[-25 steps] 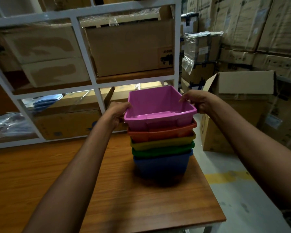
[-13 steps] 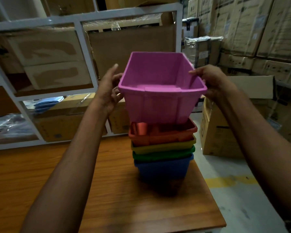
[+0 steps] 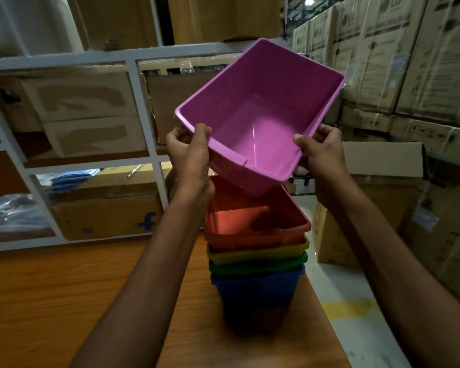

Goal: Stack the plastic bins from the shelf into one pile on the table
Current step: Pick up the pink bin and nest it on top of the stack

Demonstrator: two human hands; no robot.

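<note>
Both hands, left (image 3: 190, 155) and right (image 3: 320, 150), grip the tilted pink bin (image 3: 260, 115) above the stack (image 3: 255, 251); four bins nested on the table (image 3: 64, 301).

The held bin (image 3: 260, 134) tilts above the stack (image 3: 255, 251) (on the table (image 3: 64, 301)), shelf (image 3: 138, 107) seemingly just behind.

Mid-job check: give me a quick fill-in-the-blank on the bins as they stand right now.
1. The left hand and right hand grip the pink bin; the pile below it holds ___ bins.
2. The pile's bottom bin is ___.
3. The green bin sits directly under the ___ one.
Missing: four; blue; yellow.
</note>
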